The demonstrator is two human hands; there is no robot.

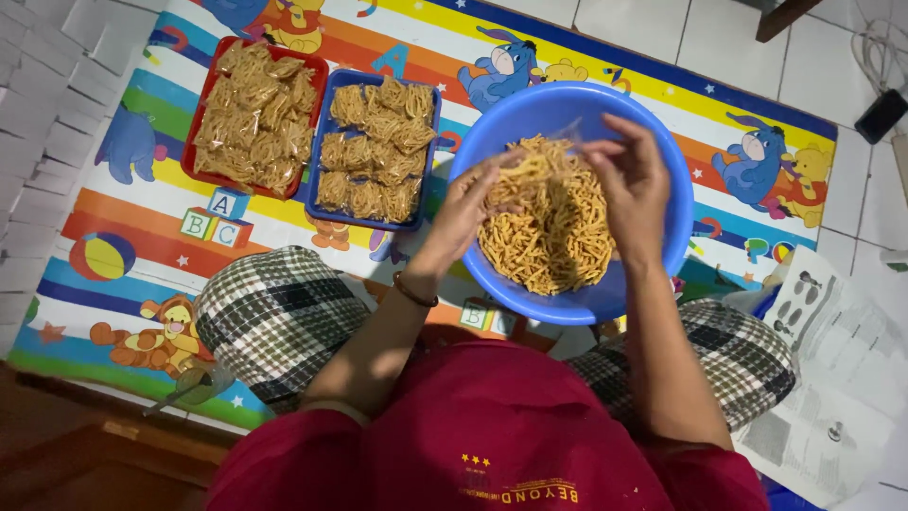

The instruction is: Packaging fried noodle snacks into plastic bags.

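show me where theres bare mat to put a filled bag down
Bare mat lies below the red tray, left of the checked knee. Crowded: red tray and blue tray sit edge to edge, both full, and the blue bowl nearly meets the blue tray.

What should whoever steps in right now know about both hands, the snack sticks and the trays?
Left hand: over the blue bowl, pinching a bunch of fried snack sticks.
Right hand: raised over the bowl, fingers on a thin clear bag that is hard to make out.
Done: red tray and blue tray, both left of the bowl on the cartoon mat, hold filled packets.
Left: a big heap of loose sticks in the bowl.
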